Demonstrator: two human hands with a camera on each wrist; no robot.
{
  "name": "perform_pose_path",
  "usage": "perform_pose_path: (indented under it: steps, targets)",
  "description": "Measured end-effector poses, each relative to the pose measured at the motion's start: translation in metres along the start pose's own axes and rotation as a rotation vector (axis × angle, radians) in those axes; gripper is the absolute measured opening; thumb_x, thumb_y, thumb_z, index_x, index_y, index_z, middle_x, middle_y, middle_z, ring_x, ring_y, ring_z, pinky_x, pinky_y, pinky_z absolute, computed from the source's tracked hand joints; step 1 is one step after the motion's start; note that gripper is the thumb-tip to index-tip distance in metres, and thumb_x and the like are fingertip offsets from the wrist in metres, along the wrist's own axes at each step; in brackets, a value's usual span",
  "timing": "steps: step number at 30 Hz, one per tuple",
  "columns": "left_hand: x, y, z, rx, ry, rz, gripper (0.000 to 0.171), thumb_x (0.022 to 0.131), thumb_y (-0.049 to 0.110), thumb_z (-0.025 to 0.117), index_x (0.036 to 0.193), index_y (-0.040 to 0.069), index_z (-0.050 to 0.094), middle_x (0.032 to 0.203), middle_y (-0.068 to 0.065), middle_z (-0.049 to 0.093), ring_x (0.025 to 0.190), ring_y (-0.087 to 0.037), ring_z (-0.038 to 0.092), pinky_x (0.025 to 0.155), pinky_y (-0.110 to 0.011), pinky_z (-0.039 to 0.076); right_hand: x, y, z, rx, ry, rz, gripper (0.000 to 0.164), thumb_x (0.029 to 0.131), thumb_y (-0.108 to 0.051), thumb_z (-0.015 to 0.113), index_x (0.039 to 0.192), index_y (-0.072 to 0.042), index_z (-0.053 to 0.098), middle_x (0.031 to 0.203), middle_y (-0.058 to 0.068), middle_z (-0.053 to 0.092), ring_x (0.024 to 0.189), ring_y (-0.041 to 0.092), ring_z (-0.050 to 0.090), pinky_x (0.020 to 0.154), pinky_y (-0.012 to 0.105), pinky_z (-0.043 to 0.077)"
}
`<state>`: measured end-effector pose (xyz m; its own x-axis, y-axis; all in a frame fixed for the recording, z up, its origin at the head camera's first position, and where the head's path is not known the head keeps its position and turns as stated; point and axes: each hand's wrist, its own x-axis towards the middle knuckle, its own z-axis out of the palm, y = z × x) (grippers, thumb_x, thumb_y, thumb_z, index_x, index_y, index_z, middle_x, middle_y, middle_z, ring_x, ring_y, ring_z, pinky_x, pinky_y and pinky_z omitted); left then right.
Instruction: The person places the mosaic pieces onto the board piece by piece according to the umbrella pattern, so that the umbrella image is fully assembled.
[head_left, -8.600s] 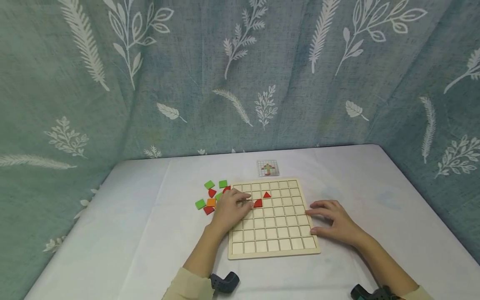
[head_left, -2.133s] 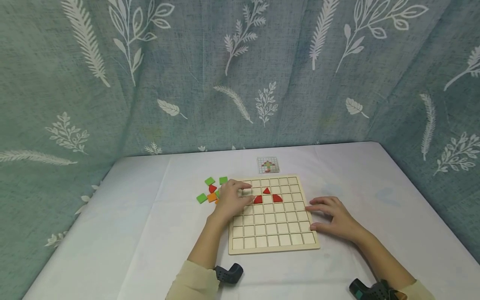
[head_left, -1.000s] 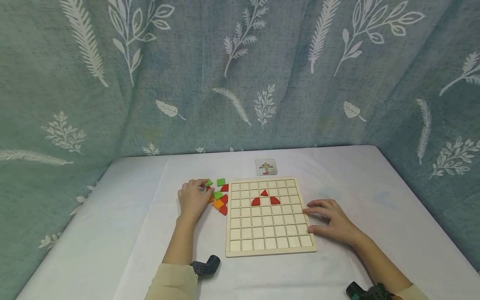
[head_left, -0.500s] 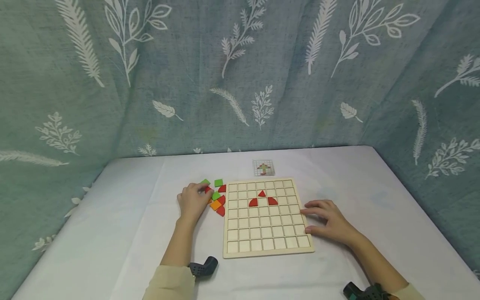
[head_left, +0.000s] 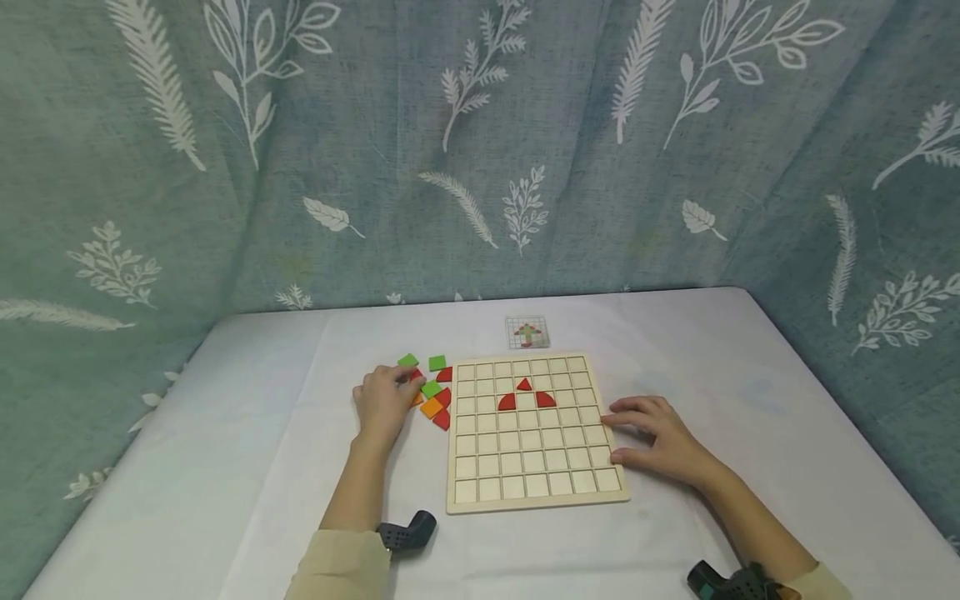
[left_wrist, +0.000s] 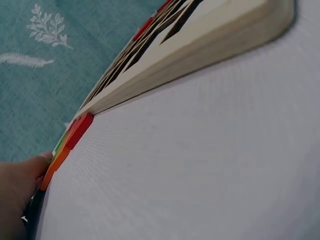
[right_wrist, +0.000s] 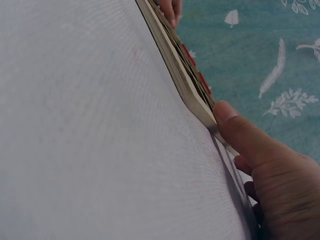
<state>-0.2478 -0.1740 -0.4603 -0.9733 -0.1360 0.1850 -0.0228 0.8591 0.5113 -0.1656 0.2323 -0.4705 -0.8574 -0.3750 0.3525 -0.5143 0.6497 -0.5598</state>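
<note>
At the left side of the wooden grid board (head_left: 532, 440), my left hand (head_left: 381, 406) is over a pile of flat coloured pieces. Its fingertips and thumb are close to a red piece (head_left: 417, 375) and an orange piece (head_left: 417, 400); whether they pinch anything is hidden. A green square (head_left: 408, 360) lies just beyond the fingers. My right hand (head_left: 660, 437) rests at the board's right edge with fingers spread. In the right wrist view its thumb (right_wrist: 227, 112) touches the board's rim. On the board sit a red triangle (head_left: 524, 384) and two red quarter-rounds (head_left: 507, 402).
A small card (head_left: 527, 332) with a gridded picture lies behind the board. Other loose pieces lie against the board's left edge, including a green square (head_left: 437, 363), an orange square (head_left: 431, 407) and several red ones. White cloth (head_left: 247, 467) covers the table; a patterned curtain (head_left: 360, 150) hangs behind.
A second red quarter-round has joined the board since the earliest frame. My left hand has gone from the board leftward to the pile and stays there. The right hand has kept its place.
</note>
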Motion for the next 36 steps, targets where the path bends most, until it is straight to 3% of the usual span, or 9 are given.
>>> perform_pose_path:
  steps: [6,10,16,23,31,36]
  targets:
    - [-0.0017,0.0024,0.0029,0.066,-0.005,0.048,0.043,0.09,0.035,0.062,0.118,0.003,0.061,0.109,-0.015,0.054,0.104,-0.031,0.044,0.088,-0.046,0.03,-0.0003,0.0016,0.0016,-0.002,0.009,0.008,0.047,0.069,-0.03,0.082,0.112,-0.016,0.07,0.119,0.007,0.059,0.113,0.027,0.041,0.088,0.05,0.034]
    - [-0.0014,0.0017,0.0037,0.026,0.005,0.023,0.042,0.087,0.038,0.066,0.116,0.007,0.063,0.108,-0.012,0.056,0.106,-0.03,0.045,0.089,-0.047,0.028,-0.0007,0.0019,0.0016,0.007,0.008,0.007,0.047,0.069,-0.03,0.083,0.112,-0.015,0.07,0.119,0.007,0.059,0.112,0.026,0.041,0.088,0.05,0.034]
    - [0.0009,-0.0002,0.0019,-0.063,0.047,-0.065,0.035,0.088,0.034,0.066,0.113,0.01,0.067,0.107,-0.012,0.06,0.102,-0.03,0.049,0.09,-0.046,0.03,-0.0001,0.0016,0.0011,0.01,0.009,0.003,0.048,0.069,-0.03,0.083,0.113,-0.015,0.069,0.119,0.007,0.059,0.112,0.025,0.041,0.088,0.05,0.034]
    - [-0.0015,-0.0021,-0.0012,-0.059,0.036,-0.083,0.041,0.087,0.034,0.068,0.119,0.009,0.066,0.11,-0.014,0.058,0.103,-0.03,0.049,0.091,-0.046,0.032,-0.0002,0.001,0.0004,0.009,0.004,0.0,0.049,0.069,-0.029,0.083,0.113,-0.014,0.069,0.119,0.007,0.059,0.113,0.026,0.041,0.089,0.051,0.033]
    - [-0.0034,-0.0046,-0.0025,-0.042,0.048,-0.046,0.042,0.089,0.035,0.065,0.119,0.007,0.063,0.112,-0.013,0.056,0.105,-0.029,0.047,0.094,-0.046,0.035,0.0003,-0.0002,-0.0004,0.003,0.001,-0.003,0.049,0.069,-0.029,0.083,0.114,-0.014,0.069,0.12,0.008,0.059,0.114,0.027,0.042,0.089,0.051,0.034]
    - [-0.0066,-0.0034,-0.004,-0.058,0.058,0.027,0.042,0.086,0.037,0.067,0.117,0.009,0.064,0.109,-0.01,0.056,0.103,-0.027,0.047,0.091,-0.043,0.039,-0.0003,0.0002,-0.0006,0.005,0.004,-0.018,0.049,0.069,-0.027,0.083,0.114,-0.013,0.069,0.119,0.008,0.059,0.113,0.026,0.041,0.088,0.05,0.034]
